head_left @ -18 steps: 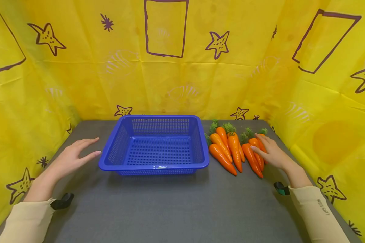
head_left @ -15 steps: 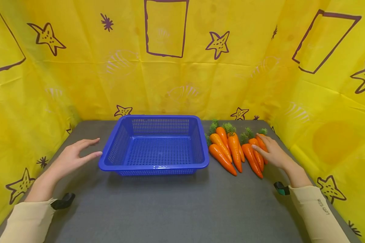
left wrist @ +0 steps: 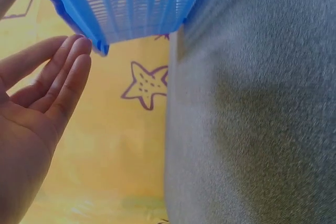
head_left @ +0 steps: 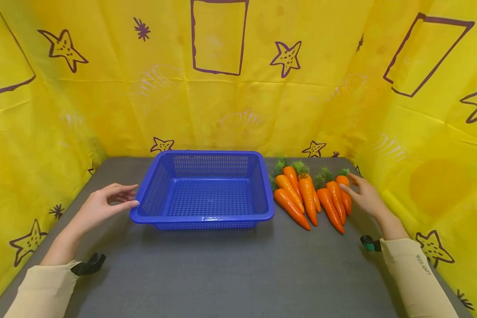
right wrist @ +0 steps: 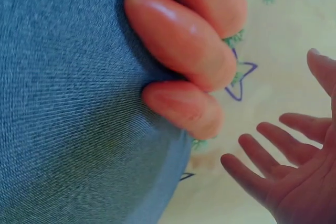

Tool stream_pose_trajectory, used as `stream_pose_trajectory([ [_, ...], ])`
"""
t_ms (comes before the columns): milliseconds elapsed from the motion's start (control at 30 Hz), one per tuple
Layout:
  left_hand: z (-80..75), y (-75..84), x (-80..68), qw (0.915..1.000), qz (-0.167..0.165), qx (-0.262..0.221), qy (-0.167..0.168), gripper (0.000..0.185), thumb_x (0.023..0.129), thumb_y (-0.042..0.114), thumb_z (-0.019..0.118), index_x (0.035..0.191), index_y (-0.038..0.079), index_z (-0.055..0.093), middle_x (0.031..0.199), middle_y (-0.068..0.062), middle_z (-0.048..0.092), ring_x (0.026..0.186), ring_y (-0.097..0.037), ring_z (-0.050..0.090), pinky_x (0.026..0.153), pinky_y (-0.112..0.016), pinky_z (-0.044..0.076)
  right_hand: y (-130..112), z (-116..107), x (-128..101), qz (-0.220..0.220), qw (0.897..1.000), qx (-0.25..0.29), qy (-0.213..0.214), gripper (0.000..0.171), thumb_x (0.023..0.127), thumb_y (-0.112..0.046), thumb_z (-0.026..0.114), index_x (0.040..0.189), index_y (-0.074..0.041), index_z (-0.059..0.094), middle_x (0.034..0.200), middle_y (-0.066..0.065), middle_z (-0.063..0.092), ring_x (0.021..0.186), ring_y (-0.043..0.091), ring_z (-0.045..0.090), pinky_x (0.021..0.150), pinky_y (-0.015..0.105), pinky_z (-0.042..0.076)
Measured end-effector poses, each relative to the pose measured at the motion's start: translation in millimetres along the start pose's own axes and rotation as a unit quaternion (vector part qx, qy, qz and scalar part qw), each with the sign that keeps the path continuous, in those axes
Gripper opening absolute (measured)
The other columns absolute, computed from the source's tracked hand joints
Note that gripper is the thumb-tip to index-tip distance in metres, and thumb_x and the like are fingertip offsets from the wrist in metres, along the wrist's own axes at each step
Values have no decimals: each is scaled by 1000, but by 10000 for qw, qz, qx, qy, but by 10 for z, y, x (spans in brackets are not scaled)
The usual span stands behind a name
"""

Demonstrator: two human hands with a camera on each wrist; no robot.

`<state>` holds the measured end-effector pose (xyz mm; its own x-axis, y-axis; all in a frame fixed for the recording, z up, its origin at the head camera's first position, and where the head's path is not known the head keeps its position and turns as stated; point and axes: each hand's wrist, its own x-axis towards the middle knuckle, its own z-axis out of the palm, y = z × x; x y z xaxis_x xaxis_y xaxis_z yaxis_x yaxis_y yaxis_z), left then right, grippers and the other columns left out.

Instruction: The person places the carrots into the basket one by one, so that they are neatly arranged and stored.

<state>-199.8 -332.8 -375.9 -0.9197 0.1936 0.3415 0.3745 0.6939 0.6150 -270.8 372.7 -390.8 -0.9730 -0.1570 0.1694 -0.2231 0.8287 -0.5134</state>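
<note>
Sitting mid-table on the grey felt-like tabletop (head_left: 230, 265): one blue perforated plastic basket (head_left: 205, 191), rectangular, nothing inside. Hovering at its left rim, the left hand (head_left: 99, 206), fingers gently bent, fingertips right by the front-left corner, gripping nothing; touching or just short of the rim, impossible to say from the head view. Showing in the left wrist view, relaxed fingers (left wrist: 63, 80) lying just beside the basket's corner (left wrist: 100, 45), palm bare.

Lying just right of the basket, a bunch of glossy orange plastic carrots with green tufted tops (head_left: 308, 196), tips pointing toward the near edge. Counting six, though overlapping, so hard to be sure. Waiting at the bunch's right edge, the right hand (head_left: 364, 197), fingers loosely spread, fingertips close to the outermost carrot (head_left: 344, 194), grasping nothing. Appearing in the right wrist view, an unclenched palm (right wrist: 294, 177) apart from the carrots (right wrist: 181, 40), only three of them in frame and all cut off.

Peeking out under both beige sleeves, dark wrist straps, partly hidden. Wrapping three sides, a yellow cloth backdrop with purple stars (head_left: 286, 57).
</note>
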Motion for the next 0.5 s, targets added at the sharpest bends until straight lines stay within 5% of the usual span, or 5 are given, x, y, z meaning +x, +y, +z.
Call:
stream_pose_trajectory([
  [500,47,54,-13,9989,-394,-141,-230,49,83,26,74,125,6,61,91,-6,67,77,-5,62,68,-14,50,226,43,45,587,9973,430,-135,77,97,-44,48,143,13,23,142,36,33,124,53,39,96,61,38],
])
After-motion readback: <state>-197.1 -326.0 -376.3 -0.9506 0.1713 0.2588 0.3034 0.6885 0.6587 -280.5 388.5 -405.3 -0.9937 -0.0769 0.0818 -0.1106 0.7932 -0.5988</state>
